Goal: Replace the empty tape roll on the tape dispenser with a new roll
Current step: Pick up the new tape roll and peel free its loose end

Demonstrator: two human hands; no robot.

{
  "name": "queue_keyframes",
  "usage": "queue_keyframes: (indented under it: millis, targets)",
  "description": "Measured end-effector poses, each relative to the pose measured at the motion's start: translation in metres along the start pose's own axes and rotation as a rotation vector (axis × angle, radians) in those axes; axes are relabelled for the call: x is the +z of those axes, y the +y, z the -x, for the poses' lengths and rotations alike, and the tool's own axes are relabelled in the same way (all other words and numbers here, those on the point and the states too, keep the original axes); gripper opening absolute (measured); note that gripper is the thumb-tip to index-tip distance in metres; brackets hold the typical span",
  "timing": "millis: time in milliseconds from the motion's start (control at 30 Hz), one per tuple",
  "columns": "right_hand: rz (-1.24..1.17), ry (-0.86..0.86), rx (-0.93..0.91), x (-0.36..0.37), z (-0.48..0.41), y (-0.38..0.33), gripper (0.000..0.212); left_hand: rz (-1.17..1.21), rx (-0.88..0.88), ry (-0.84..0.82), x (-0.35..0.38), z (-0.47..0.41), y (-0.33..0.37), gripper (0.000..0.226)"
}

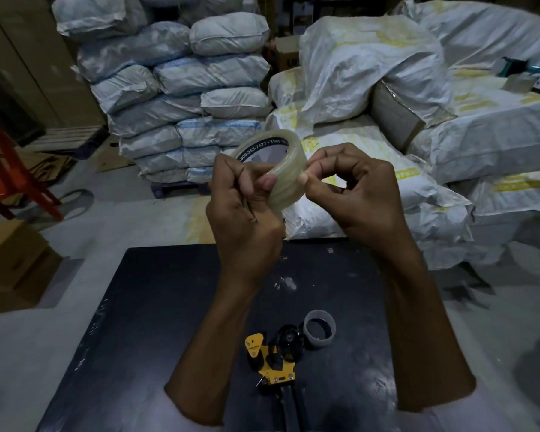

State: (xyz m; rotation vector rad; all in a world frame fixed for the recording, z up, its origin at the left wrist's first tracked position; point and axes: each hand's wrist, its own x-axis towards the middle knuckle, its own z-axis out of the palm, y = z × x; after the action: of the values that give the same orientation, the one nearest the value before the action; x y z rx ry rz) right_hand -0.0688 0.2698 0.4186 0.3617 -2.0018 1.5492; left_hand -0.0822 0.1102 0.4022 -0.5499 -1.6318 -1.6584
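Yellow-and-black metal tape dispenser [273,360] lying on black tabletop [156,307], grey empty cardboard core [319,329] just beside it. Clear new tape roll [282,173] raised above the table: left hand [243,210] grips it, right hand [349,194] pinches its outer wrap. White woven sacks [181,98] stacked behind.

We count one clear plastic tape roll [286,176] at centre frame. Lower down we count one empty grey cardboard core [320,341] and one yellow-and-black tape dispenser [278,369].
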Motion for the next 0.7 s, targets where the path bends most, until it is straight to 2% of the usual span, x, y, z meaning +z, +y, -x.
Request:
queue_keyframes:
  millis: [133,333,467,533,600,700]
  targets:
    - [0.006,-0.064,-0.035,-0.012,-0.016,0.011,0.007,0.034,-0.011,-0.020,0.002,-0.009,0.001,0.040]
    - [-0.050,-0.171,0.019,-0.023,-0.029,0.014,0.008,0.007,-0.023,-0.114,-0.003,-0.024,-0.001,0.049]
    - [-0.058,-0.178,0.075,-0.024,-0.033,0.009,0.012,-0.028,0.006,-0.150,-0.006,-0.030,-0.002,0.050]
    - [-0.128,-0.165,0.123,-0.024,-0.030,0.006,0.014,-0.049,0.023,-0.138,-0.006,-0.031,-0.003,0.053]
    - [-0.254,-0.162,0.205,-0.025,-0.026,0.005,0.007,-0.063,0.032,-0.117,-0.006,-0.032,-0.006,0.050]
    - [-0.422,-0.128,0.253,-0.023,-0.016,0.001,0.028,-0.087,0.041,-0.083,-0.005,-0.031,-0.013,0.043]
